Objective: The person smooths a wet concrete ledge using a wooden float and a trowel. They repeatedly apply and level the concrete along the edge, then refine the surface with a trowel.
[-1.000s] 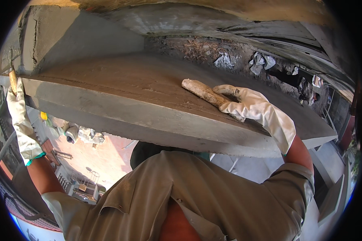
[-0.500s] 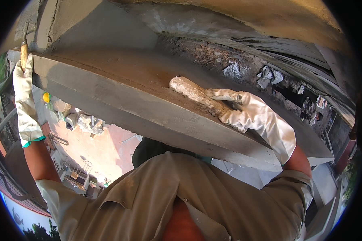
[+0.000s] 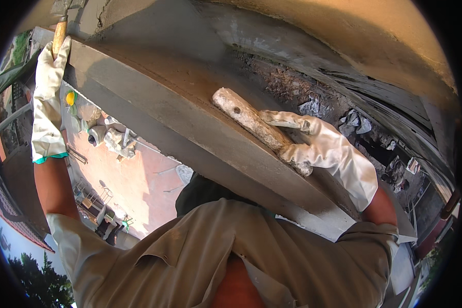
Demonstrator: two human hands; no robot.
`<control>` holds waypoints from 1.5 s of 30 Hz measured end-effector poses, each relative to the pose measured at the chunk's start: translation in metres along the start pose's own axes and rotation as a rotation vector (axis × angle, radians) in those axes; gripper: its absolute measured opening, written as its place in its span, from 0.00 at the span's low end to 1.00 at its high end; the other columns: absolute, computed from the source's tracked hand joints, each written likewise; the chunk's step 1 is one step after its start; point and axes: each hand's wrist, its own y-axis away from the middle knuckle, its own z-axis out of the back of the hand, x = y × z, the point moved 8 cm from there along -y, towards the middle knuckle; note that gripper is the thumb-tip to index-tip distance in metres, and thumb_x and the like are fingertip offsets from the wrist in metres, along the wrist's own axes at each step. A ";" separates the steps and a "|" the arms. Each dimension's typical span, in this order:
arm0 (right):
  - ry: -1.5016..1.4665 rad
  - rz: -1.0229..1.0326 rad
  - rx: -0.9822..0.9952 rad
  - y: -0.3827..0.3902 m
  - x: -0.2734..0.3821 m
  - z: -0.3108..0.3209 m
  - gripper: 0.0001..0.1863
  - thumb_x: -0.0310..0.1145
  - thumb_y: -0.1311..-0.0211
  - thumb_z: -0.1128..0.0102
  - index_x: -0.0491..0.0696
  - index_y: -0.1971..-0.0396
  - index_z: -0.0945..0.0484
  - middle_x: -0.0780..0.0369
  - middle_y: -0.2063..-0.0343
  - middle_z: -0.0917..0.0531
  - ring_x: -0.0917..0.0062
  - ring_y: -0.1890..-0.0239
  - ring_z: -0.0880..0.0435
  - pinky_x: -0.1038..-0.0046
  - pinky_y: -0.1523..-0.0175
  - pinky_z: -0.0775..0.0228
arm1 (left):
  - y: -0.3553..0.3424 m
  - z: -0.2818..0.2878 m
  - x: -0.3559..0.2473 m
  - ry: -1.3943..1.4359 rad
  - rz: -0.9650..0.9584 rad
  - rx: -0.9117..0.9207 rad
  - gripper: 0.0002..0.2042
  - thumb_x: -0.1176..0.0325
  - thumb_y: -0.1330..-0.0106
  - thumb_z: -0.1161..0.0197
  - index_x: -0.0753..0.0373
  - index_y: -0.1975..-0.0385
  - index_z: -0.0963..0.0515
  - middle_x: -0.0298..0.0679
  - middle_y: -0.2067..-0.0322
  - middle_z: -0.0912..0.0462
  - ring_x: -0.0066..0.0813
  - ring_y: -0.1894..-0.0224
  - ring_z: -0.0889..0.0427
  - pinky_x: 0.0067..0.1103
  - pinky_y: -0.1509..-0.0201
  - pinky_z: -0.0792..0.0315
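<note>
My left hand [image 3: 51, 97], in a pale glove with a green cuff, is closed around the wooden handle of a trowel [image 3: 59, 35]. The trowel's grey blade points away from me, beside the wall at the upper left. In a similar glove, my right hand [image 3: 327, 151] grips a cement-crusted wooden block [image 3: 244, 112] with a dark round spot near its far-left end. Fingers and thumb close on its right part and hide some of it. It lies lengthwise along the front edge of a grey plastered ledge [image 3: 164, 110]; whether it touches the surface I cannot tell.
A plastered wall [image 3: 154, 25] rises at the ledge's far left end. Beyond the ledge are rubble and crumpled plastic sheets [image 3: 358, 122]. Far below on the left is a sunlit floor [image 3: 131, 179] with sacks [image 3: 119, 143] and a yellow round thing [image 3: 70, 98].
The whole view has turned slightly. My left hand with the trowel appears higher and further right. The block in my right hand has tilted, and its dark round spot now shows.
</note>
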 end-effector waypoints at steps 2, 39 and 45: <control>-0.040 -0.029 0.025 0.005 -0.002 -0.005 0.29 0.21 0.27 0.39 0.39 0.28 0.31 0.46 0.39 0.19 0.66 0.50 0.15 0.70 0.51 0.17 | 0.003 -0.002 -0.006 -0.059 -0.006 0.012 0.18 0.55 0.23 0.29 0.67 0.52 0.19 0.29 0.70 0.25 0.19 0.68 0.31 0.20 0.63 0.32; 0.728 0.442 0.131 -0.214 0.151 -0.179 0.25 0.24 0.15 0.57 0.36 0.24 0.41 0.40 0.30 0.30 0.51 0.31 0.23 0.58 0.26 0.27 | 0.009 -0.005 -0.066 -0.215 -0.102 -0.016 0.20 0.53 0.25 0.29 0.68 0.60 0.18 0.40 0.77 0.23 0.29 0.73 0.26 0.30 0.64 0.27; 0.706 0.403 0.128 -0.185 0.146 -0.161 0.25 0.25 0.16 0.54 0.35 0.24 0.39 0.42 0.31 0.27 0.57 0.31 0.22 0.63 0.28 0.26 | 0.011 -0.005 -0.061 -0.147 -0.065 -0.045 0.21 0.51 0.27 0.28 0.68 0.61 0.18 0.44 0.76 0.22 0.35 0.74 0.25 0.31 0.64 0.26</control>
